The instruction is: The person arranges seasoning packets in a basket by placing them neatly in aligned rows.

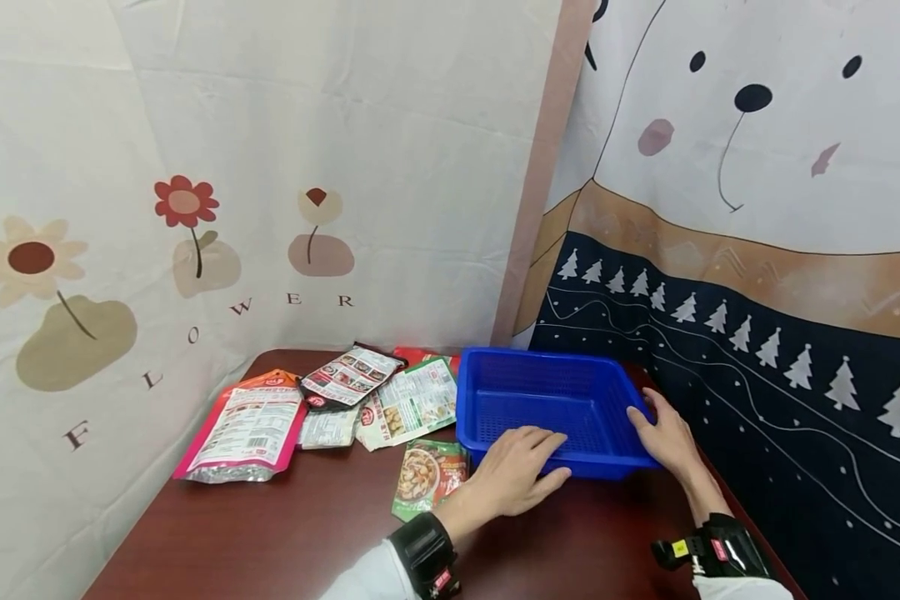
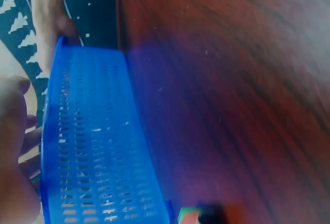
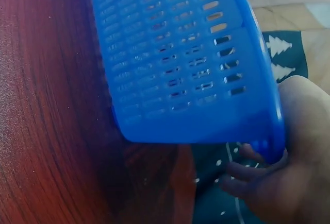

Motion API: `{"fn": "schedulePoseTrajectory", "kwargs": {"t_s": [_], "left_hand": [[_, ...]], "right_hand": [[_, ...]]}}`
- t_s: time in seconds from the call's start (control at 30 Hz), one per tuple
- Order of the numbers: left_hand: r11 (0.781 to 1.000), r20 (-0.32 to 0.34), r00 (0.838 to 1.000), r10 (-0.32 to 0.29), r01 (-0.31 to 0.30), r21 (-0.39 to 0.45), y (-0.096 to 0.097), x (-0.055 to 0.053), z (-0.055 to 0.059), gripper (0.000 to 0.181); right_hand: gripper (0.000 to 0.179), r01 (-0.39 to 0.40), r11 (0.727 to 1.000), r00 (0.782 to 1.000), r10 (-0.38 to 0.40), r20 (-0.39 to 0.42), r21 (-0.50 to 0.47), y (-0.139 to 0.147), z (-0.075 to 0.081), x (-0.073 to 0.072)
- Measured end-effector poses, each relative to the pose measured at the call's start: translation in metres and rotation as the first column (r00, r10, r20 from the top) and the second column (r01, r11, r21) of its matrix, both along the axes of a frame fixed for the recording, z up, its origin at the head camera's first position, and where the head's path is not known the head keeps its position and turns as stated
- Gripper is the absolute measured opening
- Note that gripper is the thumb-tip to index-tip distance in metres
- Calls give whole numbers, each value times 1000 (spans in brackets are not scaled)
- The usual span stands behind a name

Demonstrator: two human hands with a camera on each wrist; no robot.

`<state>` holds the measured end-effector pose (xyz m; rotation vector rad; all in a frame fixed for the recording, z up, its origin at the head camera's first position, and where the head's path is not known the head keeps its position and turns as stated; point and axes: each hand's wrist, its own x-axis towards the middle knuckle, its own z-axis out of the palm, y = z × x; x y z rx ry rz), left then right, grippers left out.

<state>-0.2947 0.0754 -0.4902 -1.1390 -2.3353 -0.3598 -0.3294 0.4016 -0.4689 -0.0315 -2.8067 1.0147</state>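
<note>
**Blue basket [image 1: 547, 408] open side up**

Rectangular and plastic, it has rows of slots through its walls and a smooth, solid rim. It sits upright toward the right edge of the table [image 1: 307, 533], long sides running crosswise.

Bare table [image 1: 270, 542] is stretching in front of the basket [image 1: 532, 379], leaving a low approach to its front wall, though the left forearm [image 1: 467, 510] is crossing part of that strip. From above, the basket's mouth is lying open, with the left grip [image 1: 516, 471] reaching over the front rim. At the right end, the right grip [image 1: 663, 432] is taking up room between rim and dark cloth [image 1: 720, 392]. On the left, the white packet [image 1: 416, 404] and green packet [image 1: 427, 479] are crowding the basket's side; the pink pouch [image 1: 247, 429] is standing farther out. Pale cloth [image 1: 390, 167] is rising behind, limiting the far side.
</note>
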Motion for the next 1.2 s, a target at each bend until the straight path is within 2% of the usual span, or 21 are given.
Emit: {"fn": "schedulePoseTrajectory", "kwargs": {"t_s": [0.1,0.23,0.33,0.47,0.53,0.73,0.87,0.97,1.1,1.2], "left_hand": [[1000,-6,1000,1,-1,-3,-11,2,5,50],[1000,19,1000,3,-3,-8,-30,3,10,51],[1000,33,999,10,-9,-16,-45,4,9,52],[1000,8,1000,29,-29,-2,-65,5,4,52],[999,10,999,38,-38,11,-75,5,2,53],[997,100,992,74,-77,25,-111,4,4,59],[993,96,990,100,-105,55,-136,1,6,59],[987,92,987,131,-139,87,-157,-1,7,59],[971,126,973,195,-209,114,-188,0,7,61],[952,151,956,252,-272,138,-213,2,5,62]], "right_hand": [[75,-10,998,996,15,-88,59,-7,4,5],[70,-48,992,977,71,-200,116,-24,9,12],[68,-78,985,963,113,-243,152,-39,11,20],[66,-117,969,945,175,-275,216,-59,12,29],[66,-127,959,937,200,-288,253,-68,12,32],[68,-143,936,928,240,-284,322,-93,13,41],[68,-179,927,926,271,-262,329,-111,12,47],[67,-204,918,913,303,-273,339,-127,11,50],[67,-242,900,889,356,-289,363,-150,11,54],[68,-277,879,870,401,-286,389,-168,10,55]]}}
